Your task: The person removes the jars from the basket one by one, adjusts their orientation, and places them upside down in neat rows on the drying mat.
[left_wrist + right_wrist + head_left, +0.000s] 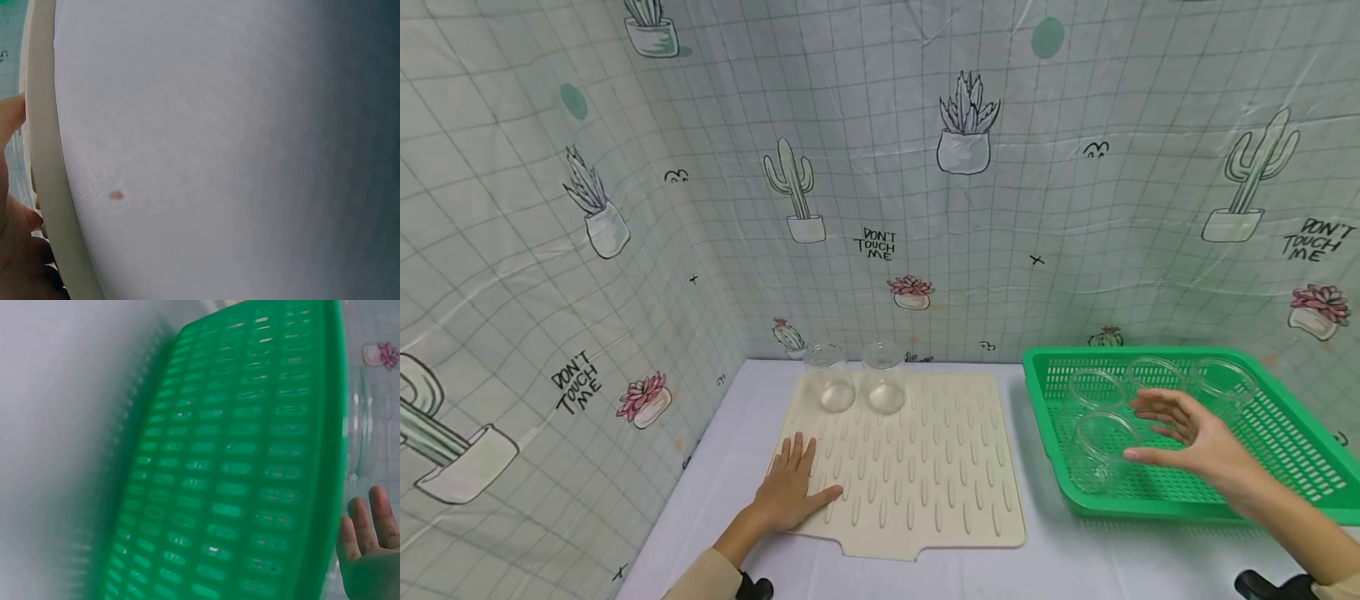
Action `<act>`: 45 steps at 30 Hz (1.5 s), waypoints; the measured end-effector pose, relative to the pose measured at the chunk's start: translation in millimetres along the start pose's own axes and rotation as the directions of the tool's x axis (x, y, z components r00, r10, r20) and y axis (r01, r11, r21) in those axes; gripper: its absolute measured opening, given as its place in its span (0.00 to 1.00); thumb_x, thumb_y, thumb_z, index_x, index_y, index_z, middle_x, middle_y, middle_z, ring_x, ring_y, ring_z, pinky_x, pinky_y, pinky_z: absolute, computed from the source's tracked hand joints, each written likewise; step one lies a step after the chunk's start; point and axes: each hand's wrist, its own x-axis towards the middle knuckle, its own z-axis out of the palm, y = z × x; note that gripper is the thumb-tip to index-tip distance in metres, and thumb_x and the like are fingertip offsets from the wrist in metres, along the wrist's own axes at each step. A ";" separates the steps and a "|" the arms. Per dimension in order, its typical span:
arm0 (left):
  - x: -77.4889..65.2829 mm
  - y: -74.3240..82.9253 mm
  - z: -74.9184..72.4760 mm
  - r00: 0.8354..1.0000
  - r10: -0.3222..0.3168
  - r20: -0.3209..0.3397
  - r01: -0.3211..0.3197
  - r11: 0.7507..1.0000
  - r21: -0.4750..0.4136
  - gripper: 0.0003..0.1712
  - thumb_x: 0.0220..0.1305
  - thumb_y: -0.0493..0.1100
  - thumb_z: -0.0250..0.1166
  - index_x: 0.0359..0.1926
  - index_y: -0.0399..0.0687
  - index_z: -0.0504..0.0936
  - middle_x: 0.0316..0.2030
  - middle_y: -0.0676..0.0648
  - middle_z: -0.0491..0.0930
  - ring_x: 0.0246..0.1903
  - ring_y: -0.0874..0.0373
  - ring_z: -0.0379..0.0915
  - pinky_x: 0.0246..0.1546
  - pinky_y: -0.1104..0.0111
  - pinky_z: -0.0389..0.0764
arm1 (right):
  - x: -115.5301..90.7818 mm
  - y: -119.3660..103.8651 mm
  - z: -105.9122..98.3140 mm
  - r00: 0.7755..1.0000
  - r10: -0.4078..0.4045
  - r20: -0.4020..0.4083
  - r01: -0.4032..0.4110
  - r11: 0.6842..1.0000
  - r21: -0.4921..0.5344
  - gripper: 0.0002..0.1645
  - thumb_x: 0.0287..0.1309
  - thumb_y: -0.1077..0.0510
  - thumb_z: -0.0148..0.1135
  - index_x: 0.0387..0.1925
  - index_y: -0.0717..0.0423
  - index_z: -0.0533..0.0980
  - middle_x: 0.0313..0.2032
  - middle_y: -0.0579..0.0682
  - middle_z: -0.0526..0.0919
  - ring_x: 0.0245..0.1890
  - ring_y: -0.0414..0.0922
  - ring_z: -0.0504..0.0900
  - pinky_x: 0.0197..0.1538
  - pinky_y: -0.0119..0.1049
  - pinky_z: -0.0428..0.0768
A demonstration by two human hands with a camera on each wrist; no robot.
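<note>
My left hand [786, 493] rests with spread fingers on the left front part of a beige ridged board [943, 533]. In the left wrist view, fingers of that hand [19, 250] show beside the board's edge [45, 156]. Two clear cups [835, 393] stand side by side at the board's far left corner. Over the green basket [1150, 510], my right hand [1206, 442] has its fingers and thumb apart, just right of the nearest clear cup [1097, 475]. Contact with that cup cannot be made out. The right wrist view shows its fingertips [364, 534] beyond the basket wall.
Several clear cups, among them one at the back right [1223, 383], stand inside the slotted basket. A white cloth [715, 467] covers the table. A grid-patterned curtain with cactus drawings [850, 192] hangs behind and along the left side.
</note>
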 end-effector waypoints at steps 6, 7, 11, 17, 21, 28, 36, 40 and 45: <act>-5.3 7.5 -7.0 1.000 0.012 0.011 -0.012 0.999 -0.036 0.54 0.58 0.68 0.53 0.69 0.32 0.49 0.68 0.30 0.38 0.67 0.35 0.29 0.63 0.44 0.39 | 0.5 14.7 1.4 0.994 0.062 0.085 -0.063 0.998 0.008 0.41 0.51 0.63 0.66 0.64 0.60 0.55 0.55 0.42 0.67 0.50 0.24 0.68 0.46 0.22 0.72; -5.6 8.4 -7.9 1.000 0.004 0.020 -0.004 1.000 -0.023 0.54 0.58 0.69 0.52 0.69 0.34 0.48 0.69 0.31 0.38 0.67 0.36 0.28 0.64 0.45 0.39 | 0.5 16.5 2.0 0.992 0.079 0.095 -0.080 0.997 0.009 0.42 0.51 0.63 0.66 0.64 0.61 0.55 0.55 0.41 0.67 0.49 0.22 0.67 0.46 0.22 0.72; -6.0 9.9 -9.8 1.000 -0.009 0.025 0.009 1.000 -0.002 0.55 0.57 0.71 0.51 0.69 0.35 0.47 0.69 0.32 0.37 0.67 0.37 0.28 0.64 0.46 0.39 | 0.9 23.1 4.1 0.984 0.114 0.134 -0.117 0.993 0.016 0.42 0.52 0.61 0.66 0.65 0.60 0.55 0.56 0.40 0.67 0.50 0.21 0.67 0.47 0.24 0.73; -4.9 8.5 -9.4 1.000 -0.010 0.015 0.010 1.000 0.003 0.55 0.57 0.71 0.51 0.69 0.35 0.48 0.69 0.32 0.38 0.67 0.37 0.28 0.64 0.46 0.40 | 3.9 25.6 6.3 0.978 0.128 0.166 -0.131 0.991 0.008 0.43 0.52 0.60 0.66 0.66 0.57 0.54 0.59 0.44 0.66 0.50 0.22 0.66 0.47 0.24 0.72; -4.5 8.6 -8.5 1.000 -0.006 0.009 0.006 1.000 -0.005 0.55 0.57 0.70 0.52 0.69 0.34 0.48 0.69 0.32 0.38 0.67 0.37 0.29 0.64 0.46 0.40 | 6.8 27.9 7.4 0.969 0.148 0.196 -0.151 0.988 0.001 0.45 0.49 0.59 0.68 0.66 0.56 0.54 0.61 0.55 0.65 0.51 0.22 0.66 0.49 0.26 0.72; -4.1 8.3 -8.0 1.000 -0.003 0.003 0.003 1.000 0.004 0.55 0.57 0.71 0.51 0.69 0.34 0.48 0.69 0.32 0.39 0.67 0.37 0.29 0.64 0.47 0.40 | 11.7 33.3 9.8 0.951 0.168 0.258 -0.183 0.982 0.037 0.47 0.48 0.60 0.68 0.65 0.61 0.53 0.61 0.67 0.62 0.50 0.23 0.67 0.48 0.41 0.76; -3.2 7.7 -7.2 1.000 -0.005 0.005 0.005 1.000 0.006 0.55 0.57 0.71 0.51 0.69 0.35 0.48 0.69 0.32 0.39 0.68 0.37 0.28 0.65 0.47 0.40 | 16.8 40.2 11.7 0.930 0.128 0.343 -0.175 0.979 0.109 0.46 0.49 0.63 0.67 0.66 0.62 0.53 0.62 0.69 0.58 0.58 0.47 0.67 0.44 0.43 0.77; -4.3 8.4 -6.9 1.000 -0.005 0.004 0.005 1.000 0.001 0.54 0.57 0.70 0.52 0.69 0.34 0.49 0.69 0.32 0.39 0.67 0.37 0.29 0.64 0.47 0.40 | 20.6 42.9 12.3 0.909 0.110 0.403 -0.178 0.974 0.137 0.47 0.50 0.65 0.65 0.67 0.64 0.49 0.62 0.71 0.54 0.58 0.64 0.63 0.46 0.46 0.77; -5.0 8.5 -6.4 1.000 -0.003 0.005 0.003 1.000 -0.003 0.54 0.58 0.69 0.52 0.69 0.34 0.48 0.69 0.32 0.38 0.67 0.36 0.28 0.64 0.45 0.40 | 25.7 49.1 14.1 0.895 0.079 0.440 -0.167 0.972 0.164 0.47 0.50 0.67 0.64 0.67 0.65 0.50 0.62 0.72 0.53 0.57 0.54 0.68 0.49 0.46 0.75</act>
